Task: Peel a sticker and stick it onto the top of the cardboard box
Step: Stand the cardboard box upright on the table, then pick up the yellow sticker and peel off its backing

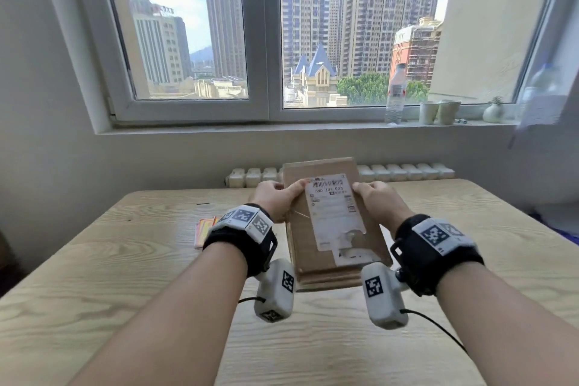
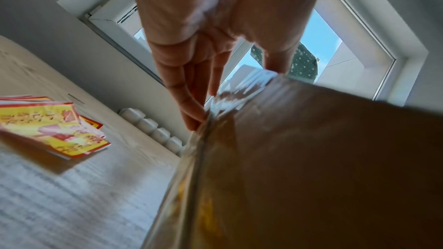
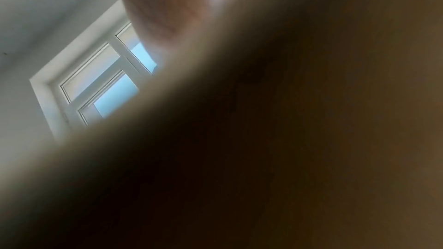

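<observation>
A flat brown cardboard box [image 1: 300, 235] is held above the table, tilted, its top face carrying a white shipping label [image 1: 335, 213] that is partly torn at the near end. My left hand [image 1: 277, 197] grips the box's far left side, thumb on top. My right hand [image 1: 374, 197] grips the far right side the same way. In the left wrist view my left hand's fingers [image 2: 189, 90] lie along the box [image 2: 311, 158] edge. The right wrist view is filled by the blurred box [image 3: 287, 139]. A stack of red-and-yellow sticker sheets [image 1: 205, 229] [image 2: 52, 126] lies on the table to the left.
The light wooden table [image 1: 125, 276] runs under both arms. A white radiator [image 1: 407, 171] lines the wall behind it. On the windowsill stand a plastic bottle [image 1: 395, 94], two cups [image 1: 440, 111] and a small vase [image 1: 492, 111].
</observation>
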### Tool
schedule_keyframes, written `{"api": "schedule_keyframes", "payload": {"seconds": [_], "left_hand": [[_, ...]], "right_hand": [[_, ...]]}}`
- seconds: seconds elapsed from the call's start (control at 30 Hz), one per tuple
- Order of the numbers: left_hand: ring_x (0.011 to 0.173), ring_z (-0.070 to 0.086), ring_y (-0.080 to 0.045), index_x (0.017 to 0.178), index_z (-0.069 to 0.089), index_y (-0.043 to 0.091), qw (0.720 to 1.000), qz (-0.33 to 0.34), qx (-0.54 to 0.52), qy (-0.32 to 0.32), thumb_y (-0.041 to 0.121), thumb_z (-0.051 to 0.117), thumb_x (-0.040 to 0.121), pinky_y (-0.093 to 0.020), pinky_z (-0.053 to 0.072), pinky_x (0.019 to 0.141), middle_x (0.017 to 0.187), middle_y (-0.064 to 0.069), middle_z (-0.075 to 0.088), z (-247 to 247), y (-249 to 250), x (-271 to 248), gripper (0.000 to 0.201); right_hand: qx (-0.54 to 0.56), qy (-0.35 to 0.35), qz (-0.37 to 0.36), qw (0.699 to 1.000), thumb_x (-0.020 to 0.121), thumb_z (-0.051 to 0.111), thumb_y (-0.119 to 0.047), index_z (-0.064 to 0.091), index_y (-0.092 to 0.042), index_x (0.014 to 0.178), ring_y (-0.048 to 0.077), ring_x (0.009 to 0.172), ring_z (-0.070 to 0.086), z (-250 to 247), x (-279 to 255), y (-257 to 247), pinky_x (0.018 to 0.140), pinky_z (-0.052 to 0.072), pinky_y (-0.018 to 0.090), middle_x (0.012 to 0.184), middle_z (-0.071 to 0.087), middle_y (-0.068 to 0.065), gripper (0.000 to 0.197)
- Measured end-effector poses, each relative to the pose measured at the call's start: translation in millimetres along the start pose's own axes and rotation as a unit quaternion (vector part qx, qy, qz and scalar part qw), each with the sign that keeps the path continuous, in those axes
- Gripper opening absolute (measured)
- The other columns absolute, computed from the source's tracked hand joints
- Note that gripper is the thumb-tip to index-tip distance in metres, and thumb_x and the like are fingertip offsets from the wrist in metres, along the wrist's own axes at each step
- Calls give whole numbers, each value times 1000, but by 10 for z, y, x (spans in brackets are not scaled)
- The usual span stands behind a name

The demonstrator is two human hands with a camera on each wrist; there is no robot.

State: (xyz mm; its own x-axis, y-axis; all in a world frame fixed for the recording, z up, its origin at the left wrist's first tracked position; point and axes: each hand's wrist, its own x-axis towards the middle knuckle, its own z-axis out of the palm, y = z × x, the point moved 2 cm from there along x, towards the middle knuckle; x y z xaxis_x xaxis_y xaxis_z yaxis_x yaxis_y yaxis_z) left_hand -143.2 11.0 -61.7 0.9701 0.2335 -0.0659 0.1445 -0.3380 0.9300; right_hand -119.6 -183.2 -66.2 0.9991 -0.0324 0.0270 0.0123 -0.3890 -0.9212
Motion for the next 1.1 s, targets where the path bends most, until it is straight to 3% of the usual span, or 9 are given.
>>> {"api": "schedule_keyframes", "payload": {"seconds": [0.07,0.27,0.37,0.43,0.57,0.73,0.83,0.97,1.1], "left_hand": [[102,71,-32,110,61,1,999,-40,8,-24,52,62,82,-44,59,85,115,-16,70,47,-133,39,58],[91,65,-25,121,61,-2,989,-110,17,-96,18,58,90,-22,57,56,108,-13,65,113,-378,163,38],[86,60,-22,98,60,7,984,-137,31,-113,16,55,92,-23,55,66,100,-10,60,137,-465,200,12],[84,59,-23,93,59,8,979,-154,47,-122,21,54,94,-27,53,74,98,-10,57,153,-554,228,14],[94,59,-26,128,55,-1,977,-149,80,-134,32,54,94,-36,55,85,111,-12,56,131,-707,263,47],[118,60,-30,146,38,2,980,-149,64,-117,36,49,97,-36,52,97,143,-20,49,-198,-728,298,61],[92,63,-25,131,53,5,988,-130,64,-53,25,50,96,-35,54,86,125,-18,58,-519,-789,434,40],[81,58,-24,109,71,5,981,-120,143,47,17,59,86,-36,54,82,98,-13,67,-921,-1013,672,28],[88,61,-24,101,74,6,970,-125,200,65,13,56,85,-31,49,76,113,-12,72,-1030,-1195,870,25]], "right_hand": [[-53,-17,9,998,95,44,-37,64,-3,104,28,95,63,91,50,118,83,47,35,104,68,13,41],[-151,-54,27,987,99,39,-33,61,-9,75,29,90,61,303,154,362,82,44,36,98,67,15,40],[-186,-63,43,980,98,40,-31,64,-4,85,34,99,63,368,202,425,84,46,37,109,68,22,38],[-215,-84,52,972,98,40,-28,63,-4,90,29,90,58,401,192,453,70,44,31,104,66,20,33],[-254,-114,66,958,96,45,-24,65,5,111,22,84,48,425,163,463,54,35,18,115,64,28,38],[-310,-105,42,944,93,52,-30,57,1,128,28,111,59,426,88,140,84,45,32,129,61,16,47],[-340,-93,-30,935,93,53,-28,51,-2,134,27,125,53,520,47,-238,101,41,35,138,56,13,49],[-390,-141,-102,904,92,52,-31,66,-5,120,25,116,61,815,102,-609,99,47,36,125,66,10,41],[-426,-231,-101,869,91,55,-34,59,-14,131,20,122,56,1174,173,-628,102,41,31,134,60,2,45]]}}
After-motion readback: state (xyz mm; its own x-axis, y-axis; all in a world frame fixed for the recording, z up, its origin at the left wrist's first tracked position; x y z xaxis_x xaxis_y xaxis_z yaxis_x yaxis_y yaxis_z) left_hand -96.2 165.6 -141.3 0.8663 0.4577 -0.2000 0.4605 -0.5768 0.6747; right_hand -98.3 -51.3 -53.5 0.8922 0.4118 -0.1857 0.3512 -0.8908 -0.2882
